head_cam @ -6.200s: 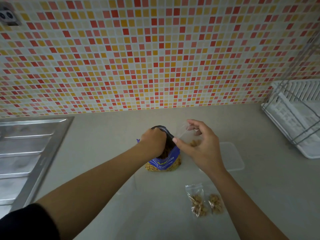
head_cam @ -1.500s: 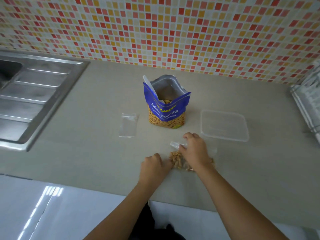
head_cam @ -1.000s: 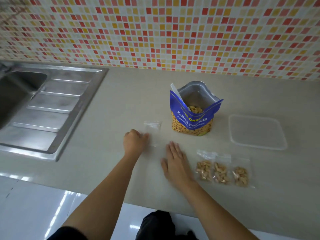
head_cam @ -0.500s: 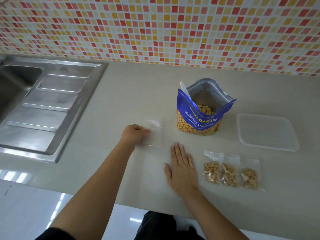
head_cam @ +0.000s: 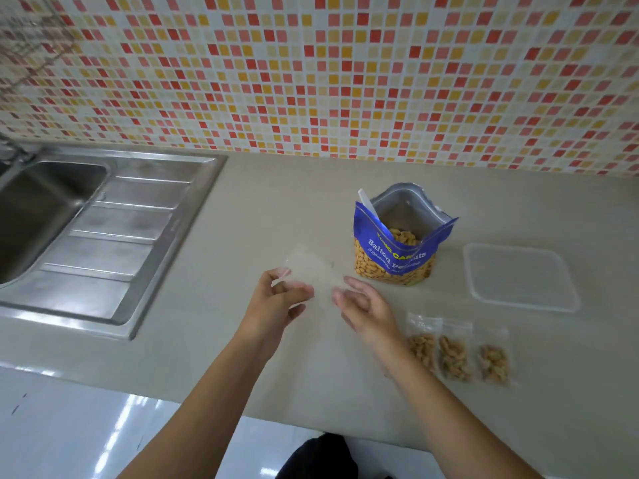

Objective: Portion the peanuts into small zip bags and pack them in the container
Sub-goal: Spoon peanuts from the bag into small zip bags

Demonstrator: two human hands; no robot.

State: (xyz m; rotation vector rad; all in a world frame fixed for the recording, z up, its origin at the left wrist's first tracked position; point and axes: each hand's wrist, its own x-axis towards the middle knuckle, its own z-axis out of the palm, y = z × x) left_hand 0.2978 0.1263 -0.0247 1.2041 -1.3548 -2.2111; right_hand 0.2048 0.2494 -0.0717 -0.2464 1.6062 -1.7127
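The empty zip bag (head_cam: 311,273) is held above the counter (head_cam: 262,216), in front of and to the left of the peanut bag (head_cam: 394,252), not touching it. The left hand (head_cam: 276,300) holds the empty zip bag at its left edge, with the thumb and curled fingers closed on the clear plastic. The right hand (head_cam: 368,307) meets the right edge of the same bag with its thumb and forefinger. Motion blur makes it impossible to tell whether these fingers are pinching the plastic or only touching it. The peanut bag stands upright on the counter with its top open, its silver lining visible and peanuts visible inside. A white handle (head_cam: 364,199) projects from the left side of its opening. The clear container (head_cam: 518,278) lies flat on the counter to the right of the peanut bag, apart from it, with nothing visible inside. Three filled zip bags lie in a row on the counter in front of the container, just beside the right forearm: the first filled bag (head_cam: 423,344), the second filled bag (head_cam: 454,354) and the third filled bag (head_cam: 492,363). The first and second overlap at their edges, and each contains a small portion of peanuts. A steel sink (head_cam: 45,209) with a ribbed drainboard is set into the counter at the left. A tiled wall (head_cam: 311,81) in red, orange and cream rises behind the counter.
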